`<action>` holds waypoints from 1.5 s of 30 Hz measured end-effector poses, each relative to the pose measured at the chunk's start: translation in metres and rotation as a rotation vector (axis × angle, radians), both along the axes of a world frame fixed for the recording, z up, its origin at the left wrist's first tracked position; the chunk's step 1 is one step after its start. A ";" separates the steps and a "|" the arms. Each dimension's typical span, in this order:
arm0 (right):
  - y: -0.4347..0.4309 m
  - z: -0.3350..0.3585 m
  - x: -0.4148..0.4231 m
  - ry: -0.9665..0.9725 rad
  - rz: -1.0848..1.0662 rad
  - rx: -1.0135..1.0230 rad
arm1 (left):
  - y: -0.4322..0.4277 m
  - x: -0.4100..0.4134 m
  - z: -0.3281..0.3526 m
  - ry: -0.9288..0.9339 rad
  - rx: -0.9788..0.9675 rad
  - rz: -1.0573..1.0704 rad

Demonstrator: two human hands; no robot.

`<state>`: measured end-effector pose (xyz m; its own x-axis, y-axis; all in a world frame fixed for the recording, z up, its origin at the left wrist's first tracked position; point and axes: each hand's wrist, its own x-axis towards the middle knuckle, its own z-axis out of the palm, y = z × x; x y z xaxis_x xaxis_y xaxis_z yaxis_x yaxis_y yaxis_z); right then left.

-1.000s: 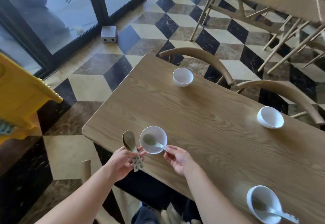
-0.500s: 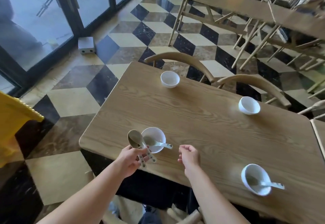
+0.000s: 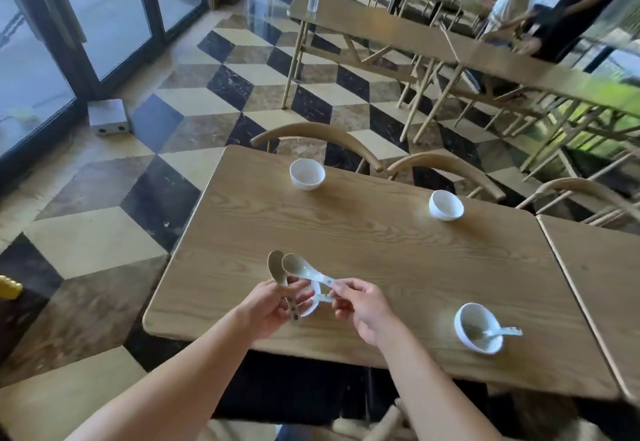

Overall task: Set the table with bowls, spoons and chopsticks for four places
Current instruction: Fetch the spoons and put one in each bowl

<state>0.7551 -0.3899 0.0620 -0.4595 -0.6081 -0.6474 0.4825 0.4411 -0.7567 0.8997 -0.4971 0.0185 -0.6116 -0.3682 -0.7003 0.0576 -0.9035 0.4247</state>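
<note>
- Your left hand (image 3: 268, 305) was closed round the handle of a spoon (image 3: 277, 271), bowl end up, above the near-left corner of the wooden table (image 3: 363, 250).
- Your right hand (image 3: 362, 305) pinched the handle of a second spoon (image 3: 300, 269), its bowl end crossing just beside the first one.
- Both hands hung over the near-left bowl (image 3: 311, 300); only part of its white rim showed between your fingers, with what looked like another spoon handle in it. Could not tell more.
- Toward the table's near-right corner, a white bowl with spoon (image 3: 479, 328) stood well apart from your hands, the handle sticking out to the right.
- Along the table's far edge stood two more white bowls: far-right bowl (image 3: 446, 205) and far-left bowl (image 3: 307, 174), neither with a spoon.
- No chopsticks showed on the table.
- Just past the far edge, two curved wooden chair backs (image 3: 318, 136) sat tucked in.
- Beyond the table, checkered floor (image 3: 214, 122), then a long wooden table (image 3: 381, 30).
</note>
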 end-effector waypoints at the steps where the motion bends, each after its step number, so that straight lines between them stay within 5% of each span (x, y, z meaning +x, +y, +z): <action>1: -0.006 0.006 -0.012 -0.017 -0.029 -0.015 | -0.005 -0.007 0.002 0.012 0.015 -0.002; 10: -0.115 0.011 -0.131 -0.071 -0.033 -0.054 | -0.085 -0.088 -0.010 0.033 -0.019 0.117; 25: -0.294 -0.102 -0.245 -0.197 0.094 0.009 | -0.203 -0.192 -0.076 -0.096 0.049 0.460; 38: -0.309 -0.135 -0.252 -0.287 0.017 0.034 | -0.209 -0.192 -0.087 -0.102 0.052 0.483; 45: -0.274 -0.112 -0.238 -0.015 -0.145 0.142 | -0.191 -0.180 -0.054 -0.067 0.033 0.488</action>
<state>0.5171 -0.6639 -0.0499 -0.5250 -0.4384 -0.7296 0.5595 0.4682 -0.6839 0.7195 -0.6882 -0.0352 -0.3261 -0.5776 -0.7483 0.4510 -0.7908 0.4139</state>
